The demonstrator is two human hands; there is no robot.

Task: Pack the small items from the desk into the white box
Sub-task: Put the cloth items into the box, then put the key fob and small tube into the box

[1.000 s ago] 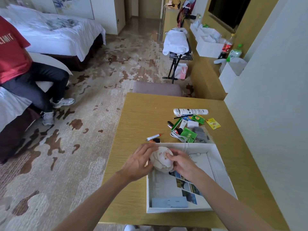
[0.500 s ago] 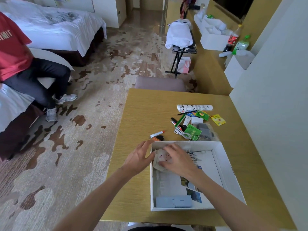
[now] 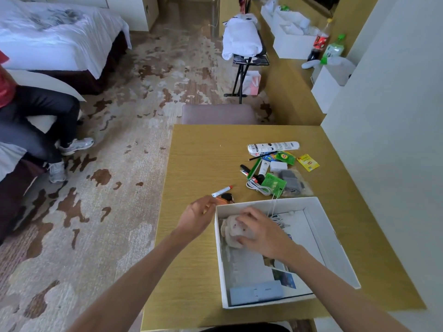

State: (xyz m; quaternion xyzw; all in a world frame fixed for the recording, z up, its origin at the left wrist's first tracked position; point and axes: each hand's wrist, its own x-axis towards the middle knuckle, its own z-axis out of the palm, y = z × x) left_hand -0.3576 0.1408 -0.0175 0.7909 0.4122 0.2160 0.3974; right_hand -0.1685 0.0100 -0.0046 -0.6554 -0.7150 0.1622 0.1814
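Inside the box's (image 3: 335,248) far left corner lies a pale soft bundle (image 3: 230,232), right under the right hand (image 3: 263,233), whose fingers and thumb curl round it. Just outside that wall the left hand (image 3: 195,218) hangs loose, holding nothing. More items (image 3: 273,173) lie on the surface (image 3: 203,164) beyond.

The desk (image 3: 203,164) at frame centre looks like matt, fine-grained wood veneer. The white box (image 3: 335,248) at lower right is matt cardboard, with glossy printed paper (image 3: 284,277) on its floor and a soft, wrinkled cloth bundle (image 3: 230,230) in its upper left corner. Above it lie a glossy plastic tube (image 3: 273,147), a shiny green sachet (image 3: 285,157) and a clear, crinkled plastic bag (image 3: 294,183). The carpet (image 3: 107,212) at left has a rough pile.
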